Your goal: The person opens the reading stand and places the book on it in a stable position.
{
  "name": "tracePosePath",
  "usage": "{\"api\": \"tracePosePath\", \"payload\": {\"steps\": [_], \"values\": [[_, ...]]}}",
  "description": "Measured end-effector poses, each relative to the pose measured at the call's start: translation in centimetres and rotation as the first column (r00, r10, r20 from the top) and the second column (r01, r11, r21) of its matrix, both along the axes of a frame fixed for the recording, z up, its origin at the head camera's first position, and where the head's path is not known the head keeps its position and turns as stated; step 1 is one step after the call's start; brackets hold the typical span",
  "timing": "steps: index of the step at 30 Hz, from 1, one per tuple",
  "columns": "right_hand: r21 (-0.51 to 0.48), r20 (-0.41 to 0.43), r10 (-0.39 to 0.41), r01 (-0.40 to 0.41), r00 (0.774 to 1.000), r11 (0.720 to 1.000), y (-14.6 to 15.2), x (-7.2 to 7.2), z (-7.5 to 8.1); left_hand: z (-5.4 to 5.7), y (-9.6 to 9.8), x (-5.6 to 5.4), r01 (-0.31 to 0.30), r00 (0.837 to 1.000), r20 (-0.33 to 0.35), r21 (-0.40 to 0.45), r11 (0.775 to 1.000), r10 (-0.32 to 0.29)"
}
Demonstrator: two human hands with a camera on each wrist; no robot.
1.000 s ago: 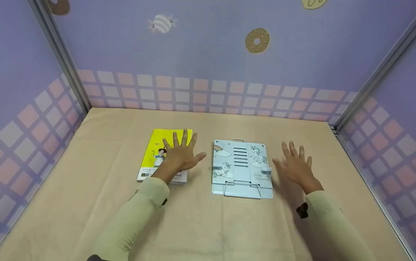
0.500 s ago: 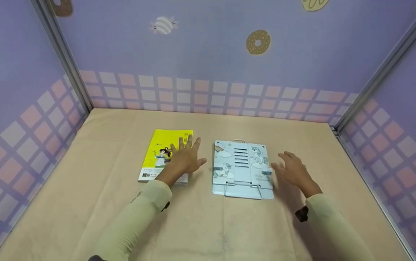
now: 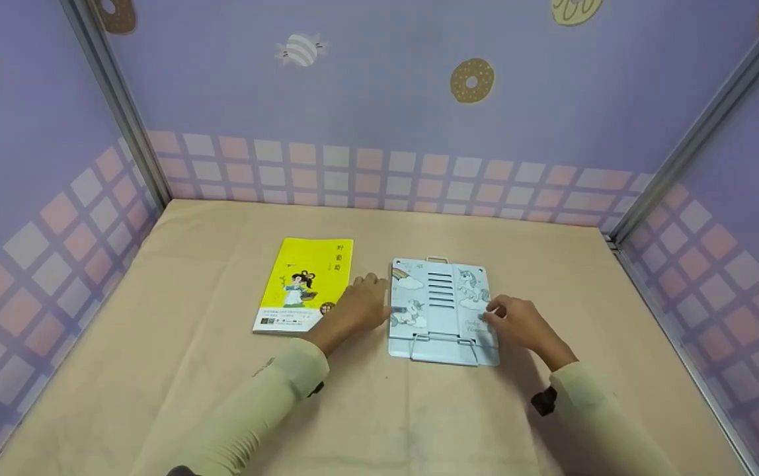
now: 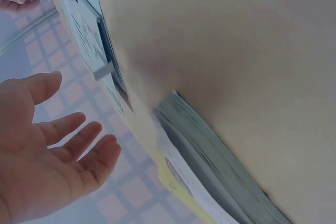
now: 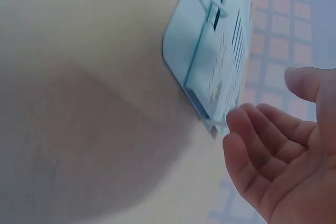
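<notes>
Two hands are working at the blue book stand (image 3: pixel 442 311), which is lying flat on the tan table cover (image 3: pixel 366 410), just past centre. Nearest the camera, pale sleeves are coming in from 7 and 5 o'clock. Left hand (image 3: pixel 361 307) is sitting at the stand's 9 o'clock edge, fingers loosely curved; left wrist view is showing the palm (image 4: pixel 47 156) open, fingers relaxed and not touching the edge, so nothing is being gripped there. Right hand (image 3: pixel 515 322) is sitting at the stand's 3 o'clock edge near the side clip, fingers bent in; right wrist view is showing fingers (image 5: pixel 262 145) half curled just beside the edge, not closed on it. Contact at the clip: cannot tell.

Stand is looking like thin sheet metal or hard plastic with a wire page rest (image 3: pixel 442 340) at its 6 o'clock end and a small loop at 12: probably light, stiff, smooth, likely to slide on the cloth. Best hold is looking like both long side edges, thumbs on top, away from the wire and the clips, which may pinch.

Yellow book (image 3: pixel 307 284) is lying flat at the stand's 9 o'clock, just beside the left hand, a soft paperback. Farther out, purple walls (image 3: pixel 379 112) with doughnut prints are closing the back at 12 o'clock.
</notes>
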State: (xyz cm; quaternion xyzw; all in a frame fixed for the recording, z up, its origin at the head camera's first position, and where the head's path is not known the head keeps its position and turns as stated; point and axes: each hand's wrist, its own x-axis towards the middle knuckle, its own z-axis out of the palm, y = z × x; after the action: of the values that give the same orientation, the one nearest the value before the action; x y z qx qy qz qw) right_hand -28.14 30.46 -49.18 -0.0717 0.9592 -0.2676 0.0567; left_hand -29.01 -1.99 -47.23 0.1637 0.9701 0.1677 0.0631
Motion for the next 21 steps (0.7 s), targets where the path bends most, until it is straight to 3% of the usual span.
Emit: {"api": "tracePosePath", "payload": {"steps": [9,15,21], "values": [[-0.006,0.097,0.062,-0.062,0.993,0.998,-1.5,0.6,-0.6,-0.6,1.6,0.9,0.039,0.997,0.064,0.017,0.999,-0.04],[-0.003,0.134,0.065,-0.065,0.989,0.998,-2.1,0.8,-0.8,-1.1,2.5,1.4,0.038,0.989,0.138,0.05,0.998,-0.045],[-0.022,0.178,0.063,-0.06,0.982,0.998,-2.6,1.0,-1.0,-1.5,3.5,1.8,0.066,0.985,0.152,0.088,0.994,-0.079]]}}
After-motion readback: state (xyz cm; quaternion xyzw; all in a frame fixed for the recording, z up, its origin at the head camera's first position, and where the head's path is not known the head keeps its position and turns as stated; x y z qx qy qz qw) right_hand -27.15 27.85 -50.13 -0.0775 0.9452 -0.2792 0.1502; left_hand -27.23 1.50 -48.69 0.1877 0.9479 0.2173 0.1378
